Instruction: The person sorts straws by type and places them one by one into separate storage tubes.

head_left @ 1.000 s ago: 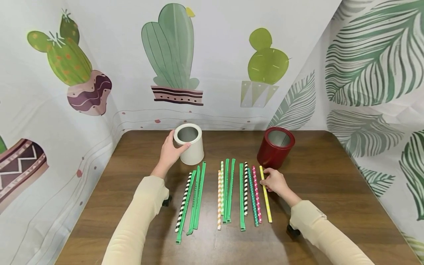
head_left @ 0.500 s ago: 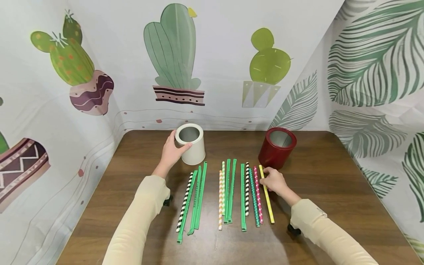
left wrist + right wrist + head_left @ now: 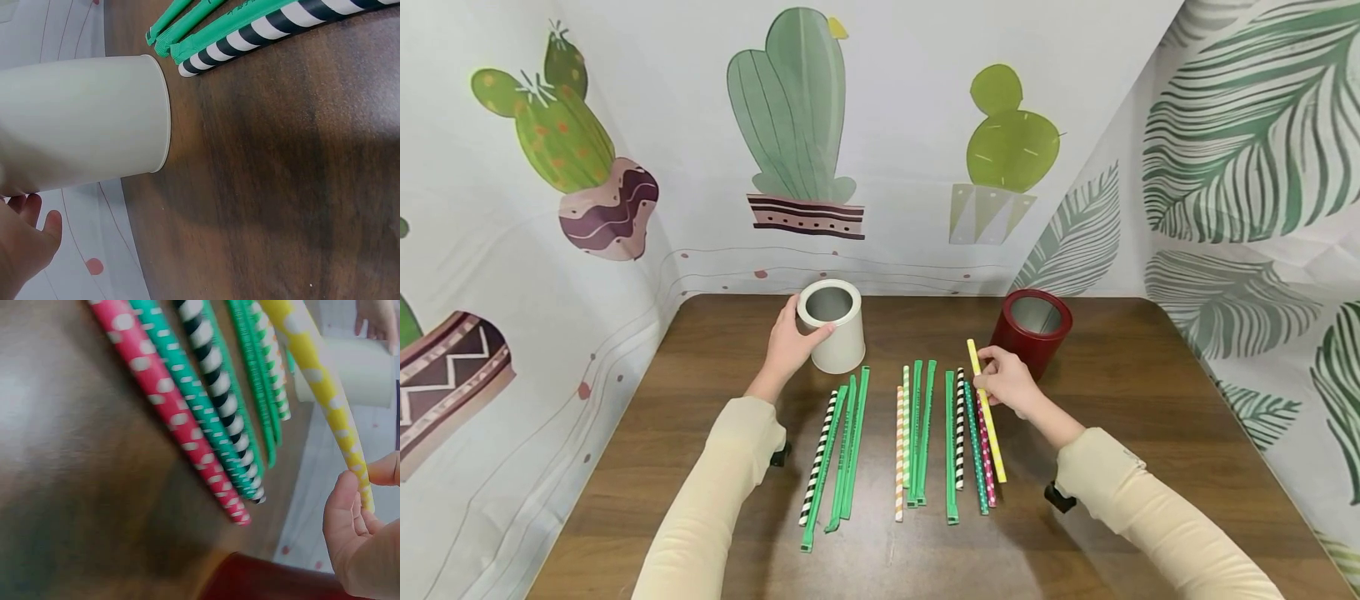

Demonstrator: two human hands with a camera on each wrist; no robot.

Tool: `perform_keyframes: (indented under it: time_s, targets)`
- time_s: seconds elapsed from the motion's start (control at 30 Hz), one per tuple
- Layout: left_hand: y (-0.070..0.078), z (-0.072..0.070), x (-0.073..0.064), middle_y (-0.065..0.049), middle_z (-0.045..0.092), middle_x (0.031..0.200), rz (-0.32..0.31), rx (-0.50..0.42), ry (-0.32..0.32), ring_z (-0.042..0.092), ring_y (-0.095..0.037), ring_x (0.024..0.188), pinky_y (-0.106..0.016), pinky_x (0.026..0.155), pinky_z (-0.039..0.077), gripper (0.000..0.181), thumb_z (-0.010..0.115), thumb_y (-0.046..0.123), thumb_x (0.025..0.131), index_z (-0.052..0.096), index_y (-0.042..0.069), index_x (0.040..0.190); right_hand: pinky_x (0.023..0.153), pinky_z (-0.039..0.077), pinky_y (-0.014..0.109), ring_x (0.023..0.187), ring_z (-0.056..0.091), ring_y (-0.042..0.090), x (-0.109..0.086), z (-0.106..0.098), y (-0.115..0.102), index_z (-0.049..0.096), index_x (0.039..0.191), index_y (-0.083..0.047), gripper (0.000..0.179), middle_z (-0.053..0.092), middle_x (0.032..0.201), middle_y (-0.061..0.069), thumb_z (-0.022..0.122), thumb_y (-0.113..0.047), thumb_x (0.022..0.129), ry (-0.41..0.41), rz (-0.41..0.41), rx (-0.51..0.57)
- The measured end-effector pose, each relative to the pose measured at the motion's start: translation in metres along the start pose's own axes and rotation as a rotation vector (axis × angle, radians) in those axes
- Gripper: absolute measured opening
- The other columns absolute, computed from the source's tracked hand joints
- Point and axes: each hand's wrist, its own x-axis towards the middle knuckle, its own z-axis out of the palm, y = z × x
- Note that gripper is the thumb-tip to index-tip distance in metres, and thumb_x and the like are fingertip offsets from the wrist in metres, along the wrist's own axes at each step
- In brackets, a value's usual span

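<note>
Left hand (image 3: 793, 342) grips the white can (image 3: 842, 346), right hand (image 3: 1009, 382) pinches the yellow straw (image 3: 992, 433) way up top, so its long end could easily droop and nudge the pink straw (image 3: 164, 385).

A brown wood-grain table (image 3: 1150, 383) bears 12 straws (image 3: 950, 446) and 2 cans (image 3: 844, 343).

Right hand (image 3: 1011, 383) is lifting the yellow straw (image 3: 991, 433) off the table (image 3: 940, 567), shifting it left and farther out. Earlier it was lying just beside the pink straw (image 3: 987, 467); now, in the head view, it's crossing over that one's far end. The hand is moving along, now covering more of the red can's (image 3: 1033, 340) lower side.
</note>
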Motion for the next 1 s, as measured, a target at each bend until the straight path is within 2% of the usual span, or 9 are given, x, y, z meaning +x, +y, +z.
perform_keyframes:
  time_s: [0.3,0.53,0.7,1.0]
  targets:
    - [0.002,0.000,-0.001,-0.013,0.035,0.136,-0.006,-0.009,-0.002,0.036,-0.029,0.123,-0.047,0.100,0.030,0.081,0.066,0.042,0.074,0.024,0.014,0.138,0.051,0.049,0.027,0.053,0.049,0.013,0.007,-0.004,-0.039,0.036,0.125,0.002,0.049,0.047,0.077,0.007,0.053,0.002,0.079,-0.048,-0.047,0.182]
    - [0.001,-0.001,-0.001,-0.013,0.034,0.137,-0.005,-0.005,-0.001,0.035,-0.029,0.124,-0.048,0.100,0.029,0.082,0.065,0.043,0.074,0.023,0.013,0.138,0.057,0.052,0.035,0.056,0.052,0.012,0.016,-0.009,-0.072,0.036,0.125,0.000,0.048,0.046,0.078,0.006,0.054,0.003,0.080,-0.037,-0.100,0.227]
    - [0.001,0.000,-0.001,-0.013,0.034,0.136,0.000,-0.014,0.000,0.035,-0.030,0.124,-0.048,0.100,0.029,0.082,0.065,0.043,0.074,0.024,0.014,0.138,0.056,0.052,0.030,0.057,0.053,0.010,0.020,-0.013,-0.094,0.035,0.125,0.000,0.048,0.046,0.079,0.006,0.053,0.003,0.081,-0.040,-0.154,0.275]
    - [0.000,0.000,-0.001,-0.013,0.033,0.137,-0.005,-0.020,0.005,0.034,-0.029,0.126,-0.047,0.101,0.029,0.083,0.066,0.042,0.074,0.023,0.011,0.138,0.055,0.052,0.026,0.059,0.054,0.009,0.031,-0.018,-0.132,0.035,0.117,-0.004,0.041,0.046,0.080,0.004,0.051,0.007,0.081,0.030,-0.195,0.407]
